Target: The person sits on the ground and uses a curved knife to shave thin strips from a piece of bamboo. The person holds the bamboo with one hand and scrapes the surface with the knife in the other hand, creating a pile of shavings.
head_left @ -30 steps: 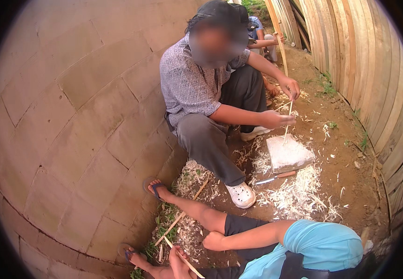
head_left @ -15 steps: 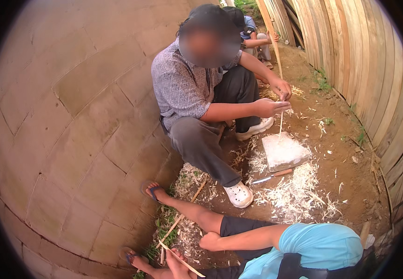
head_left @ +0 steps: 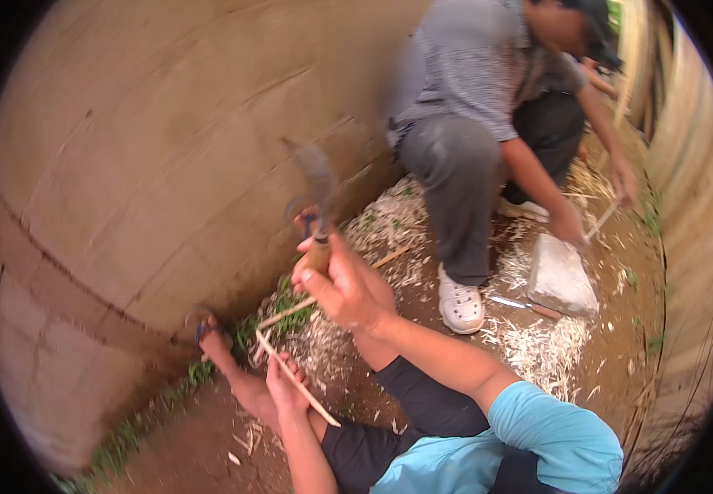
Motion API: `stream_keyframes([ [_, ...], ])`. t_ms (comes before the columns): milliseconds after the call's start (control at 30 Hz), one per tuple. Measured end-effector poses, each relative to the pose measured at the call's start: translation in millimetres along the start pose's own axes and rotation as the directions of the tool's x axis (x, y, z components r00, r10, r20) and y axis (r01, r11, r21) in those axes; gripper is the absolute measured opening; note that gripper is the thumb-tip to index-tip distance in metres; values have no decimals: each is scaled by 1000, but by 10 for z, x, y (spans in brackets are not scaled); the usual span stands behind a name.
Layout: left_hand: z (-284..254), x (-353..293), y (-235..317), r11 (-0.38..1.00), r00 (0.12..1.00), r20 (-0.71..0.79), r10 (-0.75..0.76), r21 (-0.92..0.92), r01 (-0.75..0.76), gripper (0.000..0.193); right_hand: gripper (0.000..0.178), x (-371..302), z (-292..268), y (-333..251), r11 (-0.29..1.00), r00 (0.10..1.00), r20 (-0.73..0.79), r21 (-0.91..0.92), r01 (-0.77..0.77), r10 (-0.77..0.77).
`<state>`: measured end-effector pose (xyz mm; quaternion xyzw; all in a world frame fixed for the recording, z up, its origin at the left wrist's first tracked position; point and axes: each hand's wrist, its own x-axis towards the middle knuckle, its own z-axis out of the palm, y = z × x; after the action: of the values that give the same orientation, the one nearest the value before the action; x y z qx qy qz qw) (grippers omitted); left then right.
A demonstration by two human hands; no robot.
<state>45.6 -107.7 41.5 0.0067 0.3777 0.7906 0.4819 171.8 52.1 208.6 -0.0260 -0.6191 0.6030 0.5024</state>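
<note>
My right hand (head_left: 344, 284) is raised and closed around the wooden handle of a sickle (head_left: 320, 183); its curved blade points up and is blurred by motion. Lower down, my left hand (head_left: 285, 385) grips a thin pale wooden stick (head_left: 300, 387), which slants across the palm from upper left to lower right. The blade is apart from this stick. A longer stick (head_left: 389, 257) lies on the ground behind my right hand, partly hidden by it.
A co-worker (head_left: 472, 99) in a grey shirt sits ahead, bending over a pale strip (head_left: 602, 221). By their shoe are a whitish stone block (head_left: 562, 276) and a straight knife (head_left: 525, 307). Wood shavings (head_left: 542, 350) cover the ground. A block wall (head_left: 167, 181) rises at left, a wooden fence (head_left: 698, 181) at right.
My right hand has risen from beside my leg, and the sickle now shows in it. My left hand still holds the stick. The view has shifted; the co-worker leans lower, hands nearer the ground.
</note>
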Motion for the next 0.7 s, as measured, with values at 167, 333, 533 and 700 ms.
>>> stream_keyframes([
  [167,-1,32,24,994,997,-73,21,-102,-28,30,21,-419,150,898,782,964,154,-618,-76,215],
  [333,-60,-93,52,961,996,-57,72,-264,-85,31,24,-650,103,1109,492,691,275,-860,-134,669],
  [533,32,-43,7,993,996,3,86,-87,-85,29,26,-766,-263,1436,583,821,406,-804,113,400],
  [700,65,-17,-48,965,990,-11,141,224,-135,26,28,-809,-316,1275,455,776,288,-891,1,561],
])
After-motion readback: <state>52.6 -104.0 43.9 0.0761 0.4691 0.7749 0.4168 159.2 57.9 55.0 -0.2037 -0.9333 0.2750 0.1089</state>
